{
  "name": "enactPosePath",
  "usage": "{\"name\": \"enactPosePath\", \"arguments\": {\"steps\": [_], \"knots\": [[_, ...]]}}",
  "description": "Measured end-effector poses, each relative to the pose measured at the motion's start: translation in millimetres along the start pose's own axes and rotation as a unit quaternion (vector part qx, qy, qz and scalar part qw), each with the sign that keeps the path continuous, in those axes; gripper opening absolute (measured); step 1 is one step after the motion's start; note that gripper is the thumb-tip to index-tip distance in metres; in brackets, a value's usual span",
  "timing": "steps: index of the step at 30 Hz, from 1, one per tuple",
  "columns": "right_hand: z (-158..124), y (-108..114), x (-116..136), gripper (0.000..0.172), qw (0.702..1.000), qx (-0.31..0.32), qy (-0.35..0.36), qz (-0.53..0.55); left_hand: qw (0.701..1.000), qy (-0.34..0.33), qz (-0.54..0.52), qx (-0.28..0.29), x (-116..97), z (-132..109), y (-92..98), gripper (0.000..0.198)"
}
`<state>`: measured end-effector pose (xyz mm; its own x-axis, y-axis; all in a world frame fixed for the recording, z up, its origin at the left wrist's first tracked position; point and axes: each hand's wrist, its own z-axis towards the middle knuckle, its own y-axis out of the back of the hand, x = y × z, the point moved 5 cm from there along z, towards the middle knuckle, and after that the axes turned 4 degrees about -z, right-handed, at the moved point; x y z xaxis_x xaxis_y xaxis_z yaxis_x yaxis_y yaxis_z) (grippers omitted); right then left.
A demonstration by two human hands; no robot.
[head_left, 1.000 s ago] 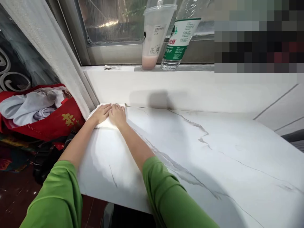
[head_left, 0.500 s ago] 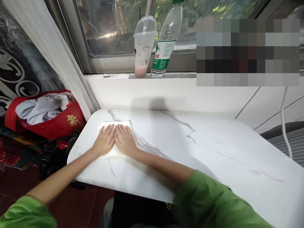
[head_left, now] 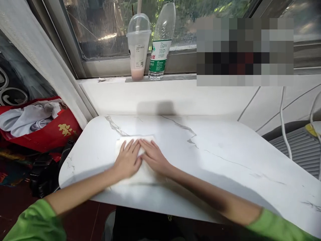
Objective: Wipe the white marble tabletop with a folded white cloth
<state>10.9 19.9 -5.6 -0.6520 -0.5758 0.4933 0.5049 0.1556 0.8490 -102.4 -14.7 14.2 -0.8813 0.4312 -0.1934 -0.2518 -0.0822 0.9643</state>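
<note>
A white cloth (head_left: 147, 177) lies flat on the white marble-patterned table (head_left: 215, 180), left of its middle. Pressed on the cloth, my left hand (head_left: 128, 160) lies flat with its fingers stretched out. My right hand (head_left: 155, 157) rests on it too, fingers extended, and its fingertips meet those of my left hand near the cloth's far edge. Both palms cover part of the cloth. I cannot tell whether it is folded.
On the windowsill stand a plastic cup (head_left: 138, 50) with a straw and a clear bottle (head_left: 160, 53) with a green label. A red bag (head_left: 62, 129) of clothes sits at the left beside a curtain (head_left: 47, 63). White cables (head_left: 283, 124) hang on the right.
Both hands have slid the cloth to the right along the table. The camera view has shifted to the right as well.
</note>
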Motion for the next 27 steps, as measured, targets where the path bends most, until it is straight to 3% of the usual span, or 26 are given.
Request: {"name": "enactPosePath", "arguments": {"steps": [3, 6, 10, 14, 17, 22, 27], "knots": [[53.1, 10.6, -32.7, 0.057, 0.994, -0.059, -0.009, -0.094, 1.0, 0.019, -0.001, -0.001, 24.4, 68.8, -7.3, 0.049], [94.6, 24.3, -62.0, 0.055, 0.99, -0.071, -0.007, -0.121, 0.999, 0.031, 0.006, -0.012, 40.3, 125.7, -12.2, 0.048], [114.1, 38.2, -84.4, 0.053, 0.988, -0.082, -0.025, -0.131, 0.999, 0.035, 0.005, -0.022, 44.3, 159.9, -17.3, 0.046], [100.4, 38.2, -83.7, 0.053, 0.987, -0.077, -0.029, -0.139, 0.998, 0.054, 0.005, -0.042, 33.4, 150.2, -20.5, 0.047], [72.6, 37.6, -78.1, 0.053, 0.986, -0.067, -0.018, -0.15, 0.997, 0.061, 0.016, -0.045, 10.8, 128.5, -24.4, 0.047], [-9.6, 46.7, -74.3, 0.053, 0.984, -0.067, -0.003, -0.166, 0.999, 0.033, -0.004, -0.038, -55.6, 87.7, -34.1, 0.051], [-106.8, 65.4, -88.0, 0.054, 0.98, -0.096, -0.034, -0.174, 0.997, -0.057, -0.048, 0.003, -136.2, 64.1, -48.8, 0.054]]}}
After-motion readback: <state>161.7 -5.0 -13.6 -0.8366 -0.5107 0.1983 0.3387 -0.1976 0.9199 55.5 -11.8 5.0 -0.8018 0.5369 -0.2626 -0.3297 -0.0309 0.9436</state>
